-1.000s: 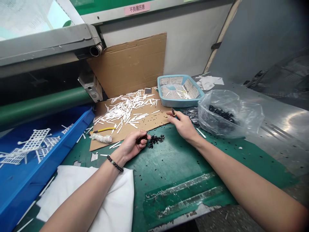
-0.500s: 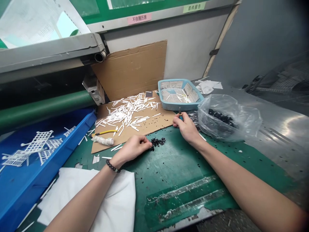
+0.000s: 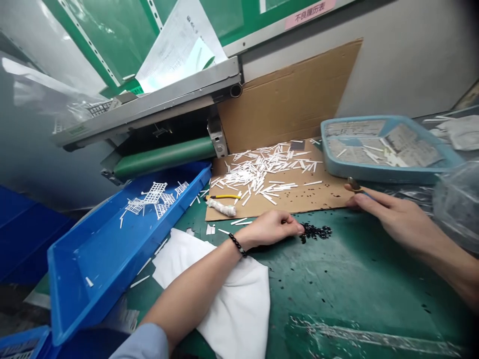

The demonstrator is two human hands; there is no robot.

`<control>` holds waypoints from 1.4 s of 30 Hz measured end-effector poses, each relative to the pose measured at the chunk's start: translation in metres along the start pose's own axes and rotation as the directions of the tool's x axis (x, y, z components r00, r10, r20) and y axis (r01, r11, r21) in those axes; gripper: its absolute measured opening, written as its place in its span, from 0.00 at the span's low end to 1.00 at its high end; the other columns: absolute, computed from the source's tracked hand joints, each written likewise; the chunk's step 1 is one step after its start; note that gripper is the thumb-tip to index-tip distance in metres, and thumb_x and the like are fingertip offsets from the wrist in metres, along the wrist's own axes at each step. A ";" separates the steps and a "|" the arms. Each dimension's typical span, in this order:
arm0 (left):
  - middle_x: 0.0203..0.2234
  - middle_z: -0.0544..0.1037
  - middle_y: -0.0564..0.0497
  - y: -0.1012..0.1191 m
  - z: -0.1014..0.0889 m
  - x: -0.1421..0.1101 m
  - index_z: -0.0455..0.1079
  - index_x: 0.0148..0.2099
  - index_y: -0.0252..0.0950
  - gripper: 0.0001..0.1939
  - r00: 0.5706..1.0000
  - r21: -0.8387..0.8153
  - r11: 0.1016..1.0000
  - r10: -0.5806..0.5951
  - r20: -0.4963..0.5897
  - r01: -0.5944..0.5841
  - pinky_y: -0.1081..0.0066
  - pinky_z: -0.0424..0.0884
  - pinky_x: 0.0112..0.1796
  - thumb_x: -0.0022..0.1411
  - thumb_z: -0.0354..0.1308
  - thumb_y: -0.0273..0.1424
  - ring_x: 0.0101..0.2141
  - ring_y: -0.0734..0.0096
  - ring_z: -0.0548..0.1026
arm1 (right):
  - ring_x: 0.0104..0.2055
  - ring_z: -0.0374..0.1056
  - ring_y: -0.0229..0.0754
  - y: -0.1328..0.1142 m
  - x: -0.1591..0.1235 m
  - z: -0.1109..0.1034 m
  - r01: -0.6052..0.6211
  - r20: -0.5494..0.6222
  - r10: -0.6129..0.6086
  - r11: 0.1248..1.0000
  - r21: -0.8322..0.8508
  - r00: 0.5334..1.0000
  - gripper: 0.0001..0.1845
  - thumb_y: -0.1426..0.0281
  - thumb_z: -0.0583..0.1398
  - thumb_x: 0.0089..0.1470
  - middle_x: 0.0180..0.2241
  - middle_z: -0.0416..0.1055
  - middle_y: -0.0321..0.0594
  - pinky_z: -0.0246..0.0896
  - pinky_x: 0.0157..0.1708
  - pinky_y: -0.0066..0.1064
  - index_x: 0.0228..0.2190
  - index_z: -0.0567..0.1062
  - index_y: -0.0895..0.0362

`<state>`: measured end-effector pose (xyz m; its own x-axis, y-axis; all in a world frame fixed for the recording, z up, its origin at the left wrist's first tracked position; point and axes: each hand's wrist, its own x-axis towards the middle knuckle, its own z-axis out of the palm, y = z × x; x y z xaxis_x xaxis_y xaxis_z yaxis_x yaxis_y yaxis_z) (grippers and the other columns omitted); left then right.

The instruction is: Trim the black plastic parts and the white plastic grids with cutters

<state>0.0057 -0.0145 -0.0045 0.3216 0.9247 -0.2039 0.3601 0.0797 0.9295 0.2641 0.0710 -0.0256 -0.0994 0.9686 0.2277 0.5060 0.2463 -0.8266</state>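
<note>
Risk: we judge that a careless sweep of the left hand [image 3: 271, 228] could scatter the black pieces [image 3: 315, 232] across the green mat [image 3: 359, 284], where loose ones already lie.
Pieces: at the left hand's fingertips, well left of the right hand [image 3: 392, 217].
Left hand: fingers curled; we cannot tell whether they hold anything.
Right hand: narrow pinch on a small tool [image 3: 354, 183].
</note>
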 end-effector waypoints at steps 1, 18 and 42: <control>0.19 0.65 0.56 0.000 -0.002 -0.001 0.69 0.28 0.34 0.13 0.999 -0.154 0.988 -0.031 0.007 0.032 0.75 0.53 0.23 0.57 0.60 0.38 0.20 0.79 0.59 | 0.44 0.71 0.52 -0.002 -0.001 -0.001 -0.040 0.010 0.039 0.999 0.026 0.999 0.21 0.51 0.58 0.50 0.38 0.77 0.48 0.59 0.49 0.44 0.37 0.80 0.50; 0.25 0.69 0.51 -0.006 -0.002 0.007 0.73 0.36 0.27 0.08 0.992 -0.764 0.643 -0.125 -0.032 0.056 0.83 0.57 0.23 0.52 0.65 0.23 0.22 0.85 0.62 | 0.41 0.66 0.50 -0.022 -0.029 0.021 0.613 0.256 -0.562 0.660 -0.435 0.787 0.17 0.62 0.55 0.61 0.41 0.70 0.49 0.63 0.41 0.40 0.47 0.71 0.58; 0.24 0.68 0.54 -0.002 0.007 0.006 0.74 0.34 0.28 0.14 0.984 -0.690 0.723 -0.150 -0.095 0.043 0.81 0.52 0.22 0.45 0.71 0.28 0.21 0.85 0.59 | 0.39 0.59 0.48 -0.041 -0.041 0.025 0.666 0.388 -0.546 0.533 -0.523 0.742 0.16 0.62 0.54 0.62 0.38 0.67 0.46 0.54 0.39 0.37 0.45 0.72 0.58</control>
<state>0.0130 -0.0112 -0.0093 0.1791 0.9336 -0.3104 -0.3297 0.3542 0.8751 0.2265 0.0222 -0.0141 -0.6828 0.5971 0.4210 0.6513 0.7586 -0.0196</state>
